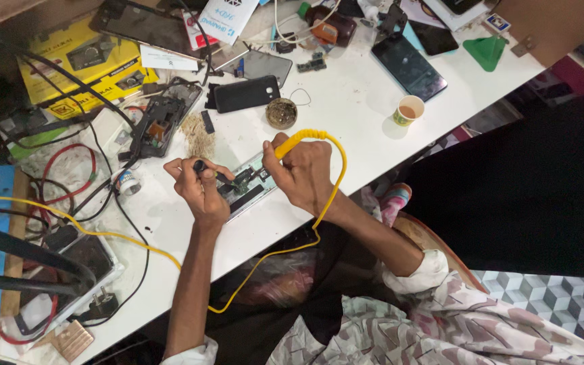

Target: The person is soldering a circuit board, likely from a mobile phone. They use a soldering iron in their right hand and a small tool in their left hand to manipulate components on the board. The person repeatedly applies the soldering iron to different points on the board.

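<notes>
An opened phone (246, 186), back cover off, is lying flat on the white bench (353, 108) close to its near edge, long side running slantwise to that edge. Its dark board and metal frame are showing. A yellow-handled soldering iron (290, 143) is tilting down onto the phone's upper end, its yellow cord looping off the near edge. Black tweezers (212, 173) are angling in from the other side, tip on the board.

Both bare forearms reach forward from rolled-up patterned sleeves, the left hand (201, 189) curled in a pinch with fingertips drawn together, the right hand (305, 172) closed in a fist-like pen grip, knuckles up, the two hands near each other
</notes>
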